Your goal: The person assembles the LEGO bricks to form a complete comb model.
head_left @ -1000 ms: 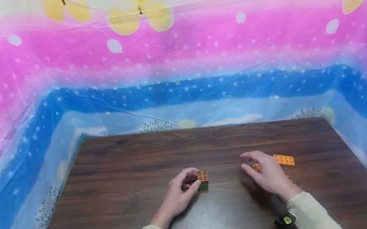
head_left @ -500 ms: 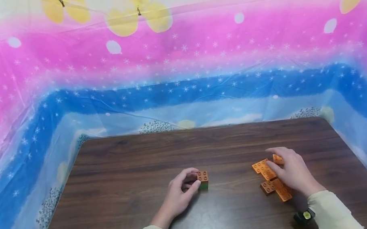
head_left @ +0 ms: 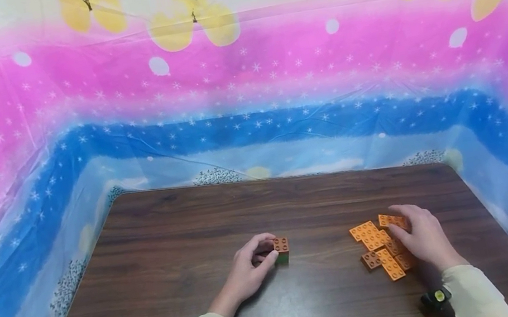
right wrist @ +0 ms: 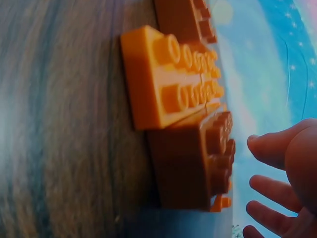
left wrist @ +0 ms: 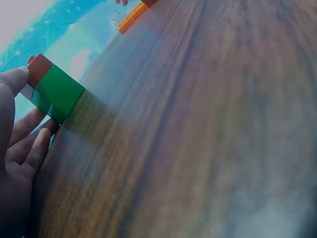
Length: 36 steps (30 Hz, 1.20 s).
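Note:
In the head view my left hand (head_left: pixel 245 270) holds a small stack between thumb and fingers, standing on the table. The stack is a brown toy brick (head_left: pixel 280 244) on top of a green block (left wrist: pixel 59 94). My right hand (head_left: pixel 423 236) hovers at the right edge of a cluster of orange and brown bricks, thumb and fingers spread. Nearest it lies an orange brick (head_left: pixel 390 220) at the back. The right wrist view shows a gap between the fingers and a brown brick (right wrist: pixel 181 168), beside an orange brick (right wrist: pixel 148 79).
Several bricks lie close together on the brown wooden table (head_left: pixel 183 222), among them an orange brick (head_left: pixel 375 238), a small brown brick (head_left: pixel 370 260) and an orange one in front (head_left: pixel 392 264). A printed curtain (head_left: pixel 248 125) surrounds the table at the back and sides.
My right hand has moved rightward across the bricks, uncovering most of the cluster. My left hand and its stack have stayed in place.

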Available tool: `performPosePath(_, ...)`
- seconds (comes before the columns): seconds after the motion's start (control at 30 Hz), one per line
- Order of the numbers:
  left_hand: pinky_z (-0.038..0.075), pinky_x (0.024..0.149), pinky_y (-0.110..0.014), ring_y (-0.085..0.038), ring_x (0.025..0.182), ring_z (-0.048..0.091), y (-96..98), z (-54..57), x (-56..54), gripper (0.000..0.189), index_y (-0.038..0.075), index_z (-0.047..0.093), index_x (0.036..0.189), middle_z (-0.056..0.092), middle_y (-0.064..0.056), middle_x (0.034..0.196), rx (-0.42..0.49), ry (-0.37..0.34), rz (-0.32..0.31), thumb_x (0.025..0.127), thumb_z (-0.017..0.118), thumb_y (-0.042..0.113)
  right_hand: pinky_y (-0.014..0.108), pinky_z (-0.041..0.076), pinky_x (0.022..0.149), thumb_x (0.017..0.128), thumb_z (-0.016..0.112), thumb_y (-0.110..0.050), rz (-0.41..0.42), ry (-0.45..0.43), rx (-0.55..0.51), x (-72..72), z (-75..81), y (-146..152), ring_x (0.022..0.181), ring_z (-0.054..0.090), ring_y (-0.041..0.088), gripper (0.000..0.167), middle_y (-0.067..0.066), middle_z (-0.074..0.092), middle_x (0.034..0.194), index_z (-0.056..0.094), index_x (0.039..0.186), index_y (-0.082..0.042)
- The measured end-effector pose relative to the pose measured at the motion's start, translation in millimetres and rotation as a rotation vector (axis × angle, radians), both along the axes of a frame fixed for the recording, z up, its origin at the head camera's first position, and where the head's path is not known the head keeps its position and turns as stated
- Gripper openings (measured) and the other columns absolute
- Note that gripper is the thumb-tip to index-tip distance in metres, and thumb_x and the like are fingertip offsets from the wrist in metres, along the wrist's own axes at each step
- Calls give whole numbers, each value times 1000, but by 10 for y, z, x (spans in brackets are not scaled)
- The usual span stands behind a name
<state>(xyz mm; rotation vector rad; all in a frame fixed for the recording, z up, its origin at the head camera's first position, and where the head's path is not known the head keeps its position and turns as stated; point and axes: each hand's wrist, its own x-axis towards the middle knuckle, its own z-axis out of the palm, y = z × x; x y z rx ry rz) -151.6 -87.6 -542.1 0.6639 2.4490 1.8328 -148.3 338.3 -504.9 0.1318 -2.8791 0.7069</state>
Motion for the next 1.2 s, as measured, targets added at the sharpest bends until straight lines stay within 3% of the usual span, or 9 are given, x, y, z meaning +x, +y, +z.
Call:
performPosePath(0.27, 57, 86, -33, -23, 111, 69, 8, -11, -7, 30, 14, 65, 132, 73, -6, 123, 11, 8, 3, 103, 70, 18, 74, 36, 108, 97, 74, -9, -28, -67, 10, -29, -59, 82, 133, 47, 53, 51, 30, 56, 143, 57, 144, 0)
performPosePath(0.67, 58, 86, -33, -22, 111, 69, 5, -26, -7, 29, 16, 65, 132, 73, -6, 123, 6, 5, -1, 103, 70, 19, 73, 36, 107, 98, 74, -12, -21, -97, 24, -81, -204, 193, 132, 49, 55, 52, 33, 56, 141, 56, 144, 3)
performPosePath(1.0, 57, 86, -34, -22, 111, 69, 1, -16, 2, 30, 15, 65, 132, 73, -5, 123, 9, 4, 3, 103, 70, 19, 72, 37, 108, 96, 78, -15, -29, -99, 34, -141, -250, 208, 128, 49, 54, 53, 34, 55, 137, 58, 140, 6)
performPosePath(1.2, 57, 86, -34, -22, 111, 69, 3, -11, 3, 29, 16, 65, 132, 73, -5, 123, 11, 6, 6, 103, 70, 19, 71, 41, 104, 95, 78, -11, -8, -49, 47, -148, -275, 217, 122, 53, 52, 45, 33, 59, 129, 63, 134, 7)
